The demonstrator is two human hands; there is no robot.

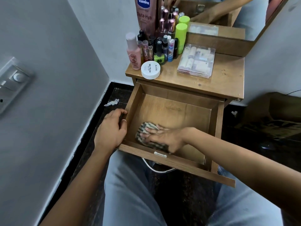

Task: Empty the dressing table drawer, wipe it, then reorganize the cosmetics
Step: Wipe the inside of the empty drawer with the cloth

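Left hand (112, 128) gripping wooden drawer (172, 110), right hand (162, 138) pressing seemingly striped cloth (143, 128)

The drawer (171, 108) is warm brown with a wood-grain pattern, and so is the counter (228, 79). In the drawer, toward seven o'clock, the cloth (143, 128) is checked in dark grey and cream. At the counter's eleven o'clock the tall lotion bottle (145, 15) is dusky pink with a blue label and white lettering. The small bottle (133, 54) at nine o'clock is pale pink. The round tin (150, 70) is white with black lettering. The tubes (180, 36) at twelve o'clock are lime green. The nail polish bottle (159, 59) is green with a black cap. The floor (179, 185) is speckled black, the wall (48, 62) grey
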